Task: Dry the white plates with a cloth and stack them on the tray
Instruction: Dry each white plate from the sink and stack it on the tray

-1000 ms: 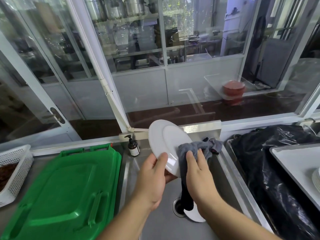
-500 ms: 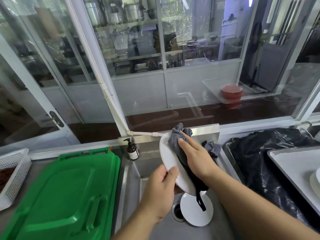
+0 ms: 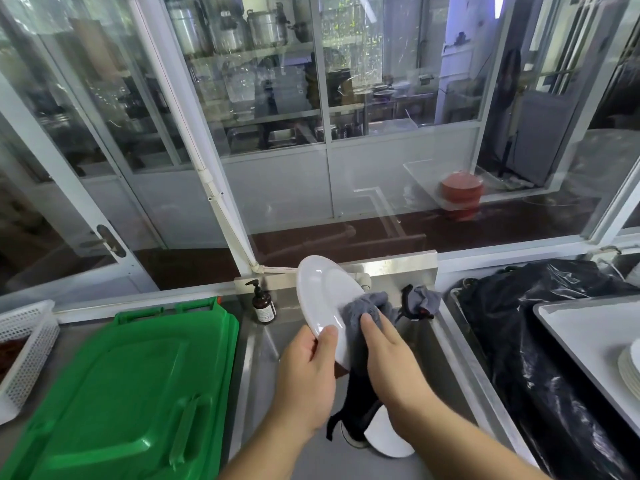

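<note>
The left hand (image 3: pixel 304 372) forms a clenched grip on the lower rim of a white plate (image 3: pixel 325 303), thumb laid across the front of the rim, the other fingers hidden behind it. The plate stands tilted on edge above a steel sink (image 3: pixel 259 344), its face turned toward the right. The right hand (image 3: pixel 388 358) presses a grey cloth (image 3: pixel 367 311) flat against the plate's lower right face, its grip loose, fingers nearly straight and spread over the cloth. A dark tail of the cloth hangs down from under this hand into the sink. Below it, a second white plate (image 3: pixel 389 436) lies in the bottom of the sink, partly hidden by the right forearm.

To the right, past a black plastic bag (image 3: pixel 540 341), a pale tray (image 3: pixel 588 334) sits on the bench with a stack of plates (image 3: pixel 630 368) at the frame's edge. Another grey rag (image 3: pixel 420 301) lies bunched on the sink's back right corner. A brown pump bottle (image 3: pixel 263 306) stands at the sink's back left corner. Left of the sink lies a green plastic lid (image 3: pixel 121 393), and beyond it a white mesh basket (image 3: pixel 24 348). Behind the bench, white-framed glass panels (image 3: pixel 277 98) show shelves of metal pots in the next room.
</note>
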Tool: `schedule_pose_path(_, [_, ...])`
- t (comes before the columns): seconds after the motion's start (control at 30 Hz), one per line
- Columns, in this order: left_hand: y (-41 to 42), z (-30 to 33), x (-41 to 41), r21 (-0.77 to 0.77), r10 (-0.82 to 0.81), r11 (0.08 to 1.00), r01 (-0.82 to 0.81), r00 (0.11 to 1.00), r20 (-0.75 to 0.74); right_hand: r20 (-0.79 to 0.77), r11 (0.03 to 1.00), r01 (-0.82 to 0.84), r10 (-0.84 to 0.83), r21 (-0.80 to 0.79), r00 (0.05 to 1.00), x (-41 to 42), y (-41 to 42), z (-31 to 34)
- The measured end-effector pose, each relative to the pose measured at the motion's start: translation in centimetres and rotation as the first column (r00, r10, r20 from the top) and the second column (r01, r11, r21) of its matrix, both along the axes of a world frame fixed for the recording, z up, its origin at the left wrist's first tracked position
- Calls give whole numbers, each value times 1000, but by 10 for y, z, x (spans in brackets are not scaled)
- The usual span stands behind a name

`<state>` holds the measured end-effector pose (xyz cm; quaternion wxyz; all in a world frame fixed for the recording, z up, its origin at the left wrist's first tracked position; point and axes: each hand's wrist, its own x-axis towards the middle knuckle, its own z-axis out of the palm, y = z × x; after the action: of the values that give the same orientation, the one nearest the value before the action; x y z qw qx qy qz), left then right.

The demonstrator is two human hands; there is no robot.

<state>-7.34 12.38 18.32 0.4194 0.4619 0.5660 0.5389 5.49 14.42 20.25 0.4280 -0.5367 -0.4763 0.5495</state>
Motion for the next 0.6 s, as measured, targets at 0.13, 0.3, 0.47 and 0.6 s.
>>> schedule_pose_path(0.13, [0,7,0,-50,-41,997,50,986,161,100,938,-158,133,309,986,1,-14,15])
schedule_pose_path(0.3, [-12,11,6,-68,-154,984,166,976,155,409,808,-420,248,414,878,20,21,36])
schedule_pose_path(0.47, [-24,17,12,13,-164,986,167,978,-132,333,846,-338,205,412,920,15,46,54])
schedule_pose_path(0.6, [-31,24,13,81,-129,985,150,968,-215,217,961,-134,81,244,973,13,62,50])
